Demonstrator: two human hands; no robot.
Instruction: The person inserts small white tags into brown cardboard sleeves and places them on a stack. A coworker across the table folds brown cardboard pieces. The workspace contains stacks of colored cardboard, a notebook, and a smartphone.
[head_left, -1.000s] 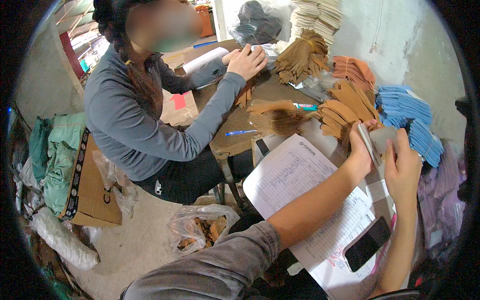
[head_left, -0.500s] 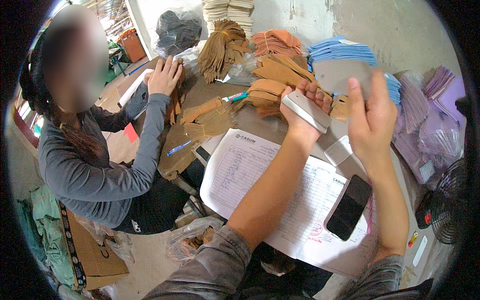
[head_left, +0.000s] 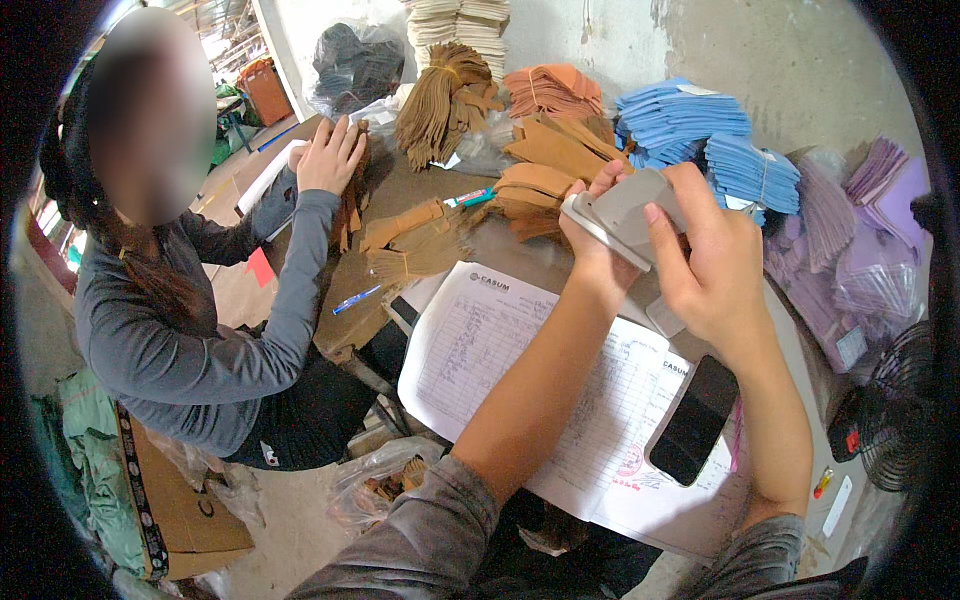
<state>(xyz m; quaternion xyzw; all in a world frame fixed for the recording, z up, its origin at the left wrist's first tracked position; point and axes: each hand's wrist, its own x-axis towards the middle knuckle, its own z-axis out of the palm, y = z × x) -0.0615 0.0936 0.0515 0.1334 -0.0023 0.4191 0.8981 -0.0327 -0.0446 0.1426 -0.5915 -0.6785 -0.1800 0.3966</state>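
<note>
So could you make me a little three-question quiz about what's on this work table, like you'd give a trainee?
1. True or false: both hands hold the flat grey piece above the table.
2. What lies on the printed forms just below the right hand?
A. a black phone
B. a pair of scissors
C. a roll of tape
3. Fill in: the stacks beyond the right hand, near the wall, are ____ in colour.

Key
1. True: the left hand grips its left end and the right hand its right side.
2. A, the black phone.
3. Blue: the blue stacks.
</note>
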